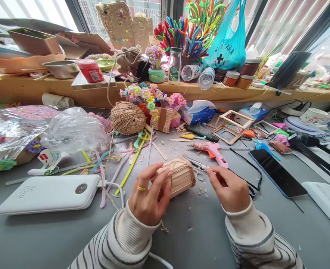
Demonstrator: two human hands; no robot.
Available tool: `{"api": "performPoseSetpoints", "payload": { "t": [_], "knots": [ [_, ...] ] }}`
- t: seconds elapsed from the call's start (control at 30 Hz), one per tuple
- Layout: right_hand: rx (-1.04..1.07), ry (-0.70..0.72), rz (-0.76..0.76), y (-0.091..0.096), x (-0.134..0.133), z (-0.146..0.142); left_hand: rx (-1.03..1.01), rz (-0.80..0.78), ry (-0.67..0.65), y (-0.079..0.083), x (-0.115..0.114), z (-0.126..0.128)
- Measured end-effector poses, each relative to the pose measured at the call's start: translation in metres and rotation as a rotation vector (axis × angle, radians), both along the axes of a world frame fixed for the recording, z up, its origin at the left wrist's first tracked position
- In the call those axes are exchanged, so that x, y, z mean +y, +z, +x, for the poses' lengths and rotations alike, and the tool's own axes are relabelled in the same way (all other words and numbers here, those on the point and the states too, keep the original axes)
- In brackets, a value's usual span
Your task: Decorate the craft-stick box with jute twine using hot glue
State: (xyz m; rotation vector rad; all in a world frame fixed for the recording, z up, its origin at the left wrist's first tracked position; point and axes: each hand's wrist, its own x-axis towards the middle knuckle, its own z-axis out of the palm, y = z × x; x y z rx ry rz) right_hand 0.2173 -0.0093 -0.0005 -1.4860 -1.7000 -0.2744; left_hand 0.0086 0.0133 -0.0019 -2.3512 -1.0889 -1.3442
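**Wooden sticks, light and brittle: gripping across the wall**

Wood is what I am holding: a small stick barrel (178, 175) of flat craft sticks set side by side. It is lying tilted just above the grey table (198, 231), right in front of me. My left hand (149, 198) is wrapping round its near end, thumb on top and fingers curling underneath, gripping it. My right hand (228, 188) is hovering at the open end with fingers curled; whether it is pinching anything I cannot tell.

I am judging the piece very light and stiff but fragile (thin sticks, probably only glued). So I am taking it broadly across the curved wall rather than by one stick.

Scissors (195, 164) are lying just behind it, with a pink glue gun (212, 151) beyond them. A white power bank (49, 192) is sitting to my left.
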Motion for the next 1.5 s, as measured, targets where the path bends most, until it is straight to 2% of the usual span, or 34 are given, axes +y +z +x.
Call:
{"api": "performPoseSetpoints", "payload": {
  "t": [0.13,0.27,0.5,0.6,0.73,0.8,0.87,0.9,1.0,1.1,1.17,1.23,1.33,1.5],
  "knots": [
    [-0.149,-0.06,-0.232,-0.016,0.006,0.01,-0.032,-0.024,-0.01,-0.004,0.002,-0.001],
    [-0.268,-0.156,-0.38,-0.023,0.007,0.006,-0.064,-0.009,-0.023,-0.002,0.003,0.0],
    [-0.376,-0.296,-0.656,-0.004,0.018,-0.009,-0.122,-0.033,-0.042,0.002,0.002,0.001],
    [-0.404,-0.286,-0.742,0.003,0.023,-0.01,-0.125,-0.034,-0.045,0.002,0.002,0.001],
    [-0.346,-0.126,-0.787,0.008,0.018,0.005,-0.154,-0.039,-0.032,0.002,0.0,0.004],
    [-0.183,-0.068,-0.76,0.011,0.008,0.015,-0.168,-0.045,-0.026,0.002,0.0,0.005],
    [0.101,0.023,-0.724,0.015,-0.003,0.021,-0.192,-0.058,-0.025,0.003,-0.001,0.006],
    [0.273,0.109,-0.763,0.017,-0.009,0.021,-0.206,-0.066,-0.028,0.003,-0.002,0.006],
    [0.805,0.408,-1.079,0.021,-0.022,0.011,-0.225,-0.092,-0.038,0.002,-0.002,0.006],
    [1.096,0.769,-1.297,0.019,-0.023,-0.007,-0.216,-0.116,-0.039,0.0,-0.003,0.005],
    [1.157,0.978,-1.347,0.016,-0.019,-0.017,-0.216,-0.121,-0.044,0.0,-0.003,0.005],
    [1.194,1.11,-1.394,0.013,-0.014,-0.024,-0.219,-0.121,-0.045,0.0,-0.003,0.005],
    [1.256,1.192,-1.449,0.009,-0.008,-0.028,-0.222,-0.117,-0.041,0.002,-0.003,0.006],
    [1.286,1.235,-1.379,0.006,-0.007,-0.031,-0.229,-0.122,-0.041,0.003,-0.003,0.007]
  ]
}}
